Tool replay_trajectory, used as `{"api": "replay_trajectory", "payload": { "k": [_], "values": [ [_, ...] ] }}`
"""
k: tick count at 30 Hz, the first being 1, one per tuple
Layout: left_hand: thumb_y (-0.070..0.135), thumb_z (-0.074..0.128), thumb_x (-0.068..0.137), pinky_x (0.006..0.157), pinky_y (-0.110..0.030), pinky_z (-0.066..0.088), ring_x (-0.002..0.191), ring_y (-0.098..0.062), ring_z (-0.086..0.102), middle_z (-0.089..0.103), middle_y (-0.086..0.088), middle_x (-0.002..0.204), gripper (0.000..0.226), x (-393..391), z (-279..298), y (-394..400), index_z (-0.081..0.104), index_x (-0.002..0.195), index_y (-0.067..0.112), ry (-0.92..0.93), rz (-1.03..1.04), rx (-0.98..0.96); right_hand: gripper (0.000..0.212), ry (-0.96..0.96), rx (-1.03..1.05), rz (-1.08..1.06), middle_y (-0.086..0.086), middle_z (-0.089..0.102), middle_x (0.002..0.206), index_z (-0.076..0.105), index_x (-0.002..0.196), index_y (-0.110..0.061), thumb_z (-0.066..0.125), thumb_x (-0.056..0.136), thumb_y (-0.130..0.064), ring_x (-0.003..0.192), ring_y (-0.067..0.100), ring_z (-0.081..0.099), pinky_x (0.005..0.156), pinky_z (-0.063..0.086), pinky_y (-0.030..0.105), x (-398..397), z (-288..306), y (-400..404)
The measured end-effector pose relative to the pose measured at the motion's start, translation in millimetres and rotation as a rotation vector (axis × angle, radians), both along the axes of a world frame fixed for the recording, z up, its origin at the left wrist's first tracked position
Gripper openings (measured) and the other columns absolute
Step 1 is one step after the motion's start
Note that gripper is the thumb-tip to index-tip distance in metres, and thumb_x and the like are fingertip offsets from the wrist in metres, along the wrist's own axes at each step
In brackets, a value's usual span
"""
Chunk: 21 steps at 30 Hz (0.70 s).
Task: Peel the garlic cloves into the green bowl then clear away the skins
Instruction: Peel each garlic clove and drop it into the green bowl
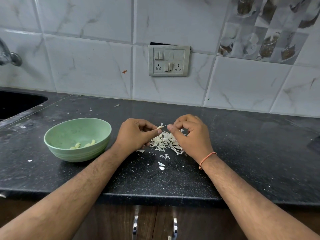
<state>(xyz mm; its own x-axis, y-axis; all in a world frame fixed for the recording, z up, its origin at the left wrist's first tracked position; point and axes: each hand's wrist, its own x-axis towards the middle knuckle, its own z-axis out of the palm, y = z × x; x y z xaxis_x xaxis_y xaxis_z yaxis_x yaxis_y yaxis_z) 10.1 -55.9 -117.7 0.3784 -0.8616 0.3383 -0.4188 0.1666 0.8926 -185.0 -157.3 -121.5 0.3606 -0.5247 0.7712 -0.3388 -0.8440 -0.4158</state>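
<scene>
Garlic cloves [83, 145], already peeled and pale yellow, lie at the bottom of the green bowl [57, 135], which stands on the black speckled counter [242, 153] to the left of both hands, just beside the left wrist without clearly touching it. Farther left, a dark sink [15, 103] is cut into the counter's corner and a metal tap [8, 56] juts from the tiled wall.

Moving right, the left hand [134, 135] has its fingers curled and pinches a single clove [160, 127] between thumb and forefinger. That clove pokes out past the fingertips on the hand's right side, raised above the counter and well clear of the bowl. A shred of skin trails from its tip toward the other hand.

Below and between the two hands lies a heap of papery skins [164, 142], with loose flakes scattered nearer the counter's front edge.

Next comes the right hand [188, 135], fingers bent, its thumb tip almost touching the clove's end. Whether it actually grips the trailing skin cannot be told. An orange thread [207, 159] circles this wrist.

On the wall behind, above the hands, sits a grey switch plate [168, 60].
</scene>
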Motion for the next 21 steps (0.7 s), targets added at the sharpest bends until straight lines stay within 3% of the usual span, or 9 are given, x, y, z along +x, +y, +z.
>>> {"api": "replay_trajectory", "payload": {
  "k": [2, 4, 6, 10, 15, 19, 21],
  "values": [
    [0.034, 0.092, 0.083, 0.049, -0.028, 0.053, 0.052, -0.013, 0.065, 0.074, -0.002, 0.066, 0.017, 0.1, 0.2, 0.6, 0.083, 0.087, 0.020, -0.013, 0.003, -0.002, 0.018, 0.024, 0.043, 0.021, -0.015, 0.066, 0.106, 0.080, 0.100, -0.026, 0.088, 0.084, -0.024, 0.104, 0.006, 0.060, 0.082, 0.039, 0.009, -0.5, 1.4, -0.5],
    [0.033, 0.092, 0.084, 0.047, -0.026, 0.051, 0.049, -0.010, 0.063, 0.071, 0.003, 0.061, 0.015, -0.6, 0.9, 1.4, 0.083, 0.087, 0.021, -0.038, -0.002, 0.000, 0.032, 0.063, 0.058, 0.066, -0.016, 0.065, 0.113, 0.079, 0.115, -0.029, 0.087, 0.085, -0.023, 0.108, 0.006, 0.060, 0.082, 0.039, 0.009, -1.2, 0.6, -0.5],
    [0.033, 0.091, 0.084, 0.046, -0.025, 0.048, 0.045, -0.008, 0.060, 0.069, 0.008, 0.057, 0.014, -2.4, 1.8, 2.3, 0.083, 0.087, 0.021, -0.063, -0.025, 0.009, 0.032, 0.109, 0.053, 0.103, -0.020, 0.069, 0.113, 0.078, 0.121, -0.033, 0.084, 0.090, -0.029, 0.109, 0.006, 0.059, 0.081, 0.039, 0.012, 0.3, 1.2, 1.4],
    [0.034, 0.091, 0.084, 0.047, -0.025, 0.047, 0.051, -0.011, 0.064, 0.070, 0.005, 0.060, 0.016, -1.1, 2.4, 2.4, 0.083, 0.089, 0.020, -0.035, -0.074, 0.014, 0.013, 0.132, 0.106, 0.167, -0.021, 0.076, 0.097, 0.084, 0.108, -0.033, 0.080, 0.095, -0.031, 0.093, 0.002, 0.062, 0.075, 0.040, 0.009, 3.1, 0.4, 3.6],
    [0.026, 0.086, 0.090, 0.044, -0.023, 0.044, 0.050, -0.013, 0.060, 0.074, 0.003, 0.068, 0.016, -3.2, 4.0, 4.6, 0.083, 0.098, 0.013, 0.076, -0.181, 0.012, 0.007, 0.025, 0.294, 0.231, -0.018, 0.077, 0.093, 0.082, 0.096, -0.033, 0.078, 0.097, -0.027, 0.087, 0.008, 0.069, 0.075, 0.053, 0.025, 2.5, 0.1, 1.0],
    [0.022, 0.076, 0.098, 0.042, -0.021, 0.042, 0.051, -0.014, 0.059, 0.082, -0.004, 0.098, 0.015, -3.4, 5.1, 3.9, 0.081, 0.106, 0.010, 0.123, -0.251, -0.003, 0.007, -0.023, 0.346, 0.260, -0.019, 0.076, 0.093, 0.082, 0.098, -0.022, 0.075, 0.099, -0.022, 0.085, 0.000, 0.067, 0.074, 0.049, 0.015, 2.4, 2.4, 0.3],
    [0.021, 0.074, 0.100, 0.041, -0.021, 0.042, 0.051, -0.013, 0.059, 0.082, -0.005, 0.102, 0.016, -2.3, 4.2, 3.2, 0.080, 0.108, 0.009, 0.123, -0.263, -0.010, 0.007, -0.031, 0.346, 0.264, -0.016, 0.077, 0.094, 0.082, 0.098, -0.020, 0.075, 0.099, -0.020, 0.086, 0.000, 0.068, 0.075, 0.049, 0.013, 1.9, 3.0, 0.8]
  ]
}}
